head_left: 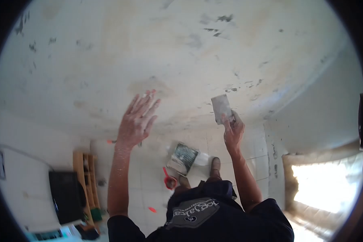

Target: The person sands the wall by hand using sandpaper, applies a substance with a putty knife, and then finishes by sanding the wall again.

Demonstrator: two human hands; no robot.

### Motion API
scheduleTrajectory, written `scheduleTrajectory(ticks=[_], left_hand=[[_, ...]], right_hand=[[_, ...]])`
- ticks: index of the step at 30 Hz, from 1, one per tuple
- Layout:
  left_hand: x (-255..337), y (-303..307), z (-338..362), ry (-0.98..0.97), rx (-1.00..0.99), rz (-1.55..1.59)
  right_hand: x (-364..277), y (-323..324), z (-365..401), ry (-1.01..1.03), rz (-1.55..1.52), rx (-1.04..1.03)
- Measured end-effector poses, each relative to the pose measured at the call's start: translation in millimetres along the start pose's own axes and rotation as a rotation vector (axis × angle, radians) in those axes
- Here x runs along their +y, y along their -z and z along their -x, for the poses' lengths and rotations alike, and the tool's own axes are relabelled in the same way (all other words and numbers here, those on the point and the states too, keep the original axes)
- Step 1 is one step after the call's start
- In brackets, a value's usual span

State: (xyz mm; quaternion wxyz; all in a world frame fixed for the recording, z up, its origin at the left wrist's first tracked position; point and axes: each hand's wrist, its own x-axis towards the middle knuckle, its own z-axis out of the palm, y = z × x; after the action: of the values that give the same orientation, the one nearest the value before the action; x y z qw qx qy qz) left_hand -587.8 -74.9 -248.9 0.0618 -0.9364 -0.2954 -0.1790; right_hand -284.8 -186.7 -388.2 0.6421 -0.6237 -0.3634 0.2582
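A pale wall (181,60) with dark scuffs and brownish patches fills the upper view. My left hand (138,121) is raised in front of it, fingers stretched and slightly spread, with white dust on the skin and nothing held. My right hand (234,128) grips the lower end of a flat grey rectangular piece (221,107), thumb lying across its face. The piece overlaps the wall in this view, near several dark marks.
On the tiled floor by my feet lie a green and white bag (184,156) and a red long-handled container (170,182). A wooden shelf (80,169) and a black television (64,197) stand at the left. A bright window (324,183) is at the right.
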Motion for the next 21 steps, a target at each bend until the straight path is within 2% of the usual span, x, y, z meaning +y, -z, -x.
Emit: scheduleTrajectory(ticks=[2, 4, 8, 10, 12, 16, 18, 21], left_hand=[[-33.1, 28.5, -9.8, -0.118, 0.036, -0.202], [-73.3, 52.7, -13.9, -0.179, 0.122, -0.267], [-148.7, 88.9, -25.0, -0.309, 0.292, -0.407], [-173.5, 101.4, -37.2, -0.379, 0.29, -0.452], [-192.9, 112.2, -48.0, -0.572, 0.204, -0.59], [-234.7, 135.5, -55.0, -0.492, 0.271, -0.634], [-259.3, 141.0, -55.6, -0.37, 0.396, -0.588], [-282.7, 142.7, -65.7, -0.307, 0.516, -0.579]], right_hand=[[19.8, -1.6, 25.8, 0.072, -0.021, 0.113], [28.3, -1.8, 54.1, 0.001, 0.056, 0.239], [49.4, -10.2, 101.6, -0.019, 0.02, 0.386], [50.6, -22.1, 116.9, -0.024, -0.022, 0.468], [40.3, -30.9, 121.2, -0.005, 0.011, 0.493], [5.8, -41.3, 114.8, 0.069, 0.032, 0.563], [-5.5, -44.4, 103.8, 0.104, 0.089, 0.597], [-16.8, -43.2, 78.0, 0.199, 0.183, 0.614]])
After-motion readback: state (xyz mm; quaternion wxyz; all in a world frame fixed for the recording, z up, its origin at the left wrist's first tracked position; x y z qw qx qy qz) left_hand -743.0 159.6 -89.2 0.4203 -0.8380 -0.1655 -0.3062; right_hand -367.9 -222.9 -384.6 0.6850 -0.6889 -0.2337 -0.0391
